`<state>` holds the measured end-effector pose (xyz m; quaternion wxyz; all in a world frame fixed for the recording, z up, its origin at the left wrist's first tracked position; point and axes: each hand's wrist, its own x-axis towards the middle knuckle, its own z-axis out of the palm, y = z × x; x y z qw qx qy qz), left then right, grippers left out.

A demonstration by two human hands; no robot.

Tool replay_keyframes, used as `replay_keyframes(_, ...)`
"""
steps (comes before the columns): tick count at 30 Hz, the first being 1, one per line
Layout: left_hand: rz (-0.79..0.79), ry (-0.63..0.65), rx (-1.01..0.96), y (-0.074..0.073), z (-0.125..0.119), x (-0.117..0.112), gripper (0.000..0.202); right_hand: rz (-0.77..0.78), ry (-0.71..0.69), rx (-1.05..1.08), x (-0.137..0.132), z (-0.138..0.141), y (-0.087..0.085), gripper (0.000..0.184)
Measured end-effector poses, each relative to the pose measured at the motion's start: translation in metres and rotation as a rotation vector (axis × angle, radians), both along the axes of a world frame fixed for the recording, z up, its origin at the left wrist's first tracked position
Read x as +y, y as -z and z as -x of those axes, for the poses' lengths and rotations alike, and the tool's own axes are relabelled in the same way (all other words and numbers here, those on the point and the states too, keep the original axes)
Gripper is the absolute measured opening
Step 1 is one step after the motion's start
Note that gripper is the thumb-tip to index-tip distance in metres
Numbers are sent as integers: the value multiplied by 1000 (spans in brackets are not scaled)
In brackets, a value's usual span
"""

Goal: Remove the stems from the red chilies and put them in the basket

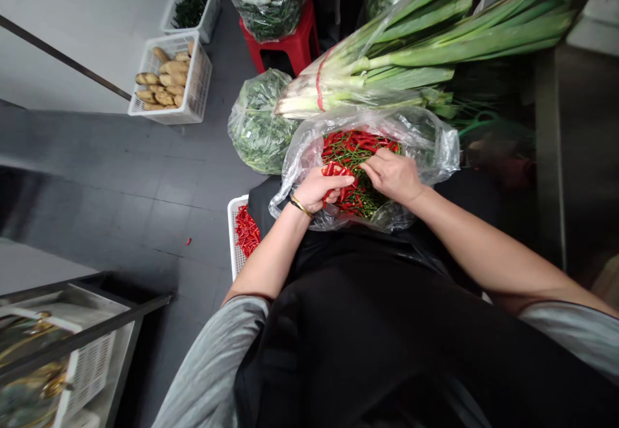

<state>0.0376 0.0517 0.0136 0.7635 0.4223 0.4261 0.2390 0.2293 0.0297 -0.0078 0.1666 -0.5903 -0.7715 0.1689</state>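
Observation:
On my lap lies an open clear plastic bag [438, 147] full of red chili peppers [360, 139] with green stems. My left hand [319, 188], with a bracelet at the wrist, is closed around several red chilies [337, 170] at the bag's left side. Close to its right, my right hand [394, 175] pinches at the green stems over the pile; its fingertips hide exactly what lies between them. Beside my left forearm stands a white basket [232, 234] holding loose red chilies [247, 229] without visible stems.
Beyond the bag lie leeks [387, 60] tied with a red band and a bag of leafy greens [264, 122]. A red stool [280, 51] bears another bag. White baskets of potatoes [167, 80] and greens [191, 9] stand far left. One chili piece [188, 242] lies on the floor.

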Motion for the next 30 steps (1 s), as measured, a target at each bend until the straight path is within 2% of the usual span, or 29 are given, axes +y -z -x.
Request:
replay_keyframes(2, 93, -43, -82, 6, 5, 0, 43, 31, -123, -198, -1, 3, 12, 44)
replay_keyframes(5, 89, -76, -154, 13, 12, 4, 38, 130, -294, -407, -2, 12, 30, 40)
replay_keyframes(8, 61, -72, -74, 19, 15, 8, 35, 185, -338, -517, 1, 15, 41, 39)
replay_keyframes(10, -10, -66, 45, 23, 13, 8, 33, 196, -364, -509, 6, 9, 39, 38)
replay_keyframes(13, -209, -27, 220, 29, 4, 8, 31, 187, -330, -386, 13, -9, 22, 33)
replay_keyframes(17, -387, 95, 296, 31, -12, 9, 27, 179, -250, 12, 18, -25, -6, 22)
replay_keyframes(19, -347, 119, 246, 30, -17, 9, 32, 251, -159, 284, 18, -25, -12, 17)
replay_keyframes(21, -215, 111, 150, 28, -19, 9, 34, 362, -2, 567, 14, -20, -12, 22)
replay_keyframes(23, -73, 82, 71, 29, -19, 8, 36, 443, 132, 762, 9, -13, -10, 29)
replay_keyframes(24, -26, 66, 56, 30, -18, 7, 37, 445, 160, 791, 6, -10, -10, 31)
replay_keyframes(26, -5, 43, 87, 34, -18, 5, 38, 390, 137, 719, 2, -7, -11, 28)
replay_keyframes(28, -69, 49, 148, 36, -18, 4, 38, 376, 71, 570, -1, -7, -12, 26)
replay_keyframes(30, -179, 83, 190, 37, -20, 3, 37, 458, 43, 458, -1, -9, -10, 32)
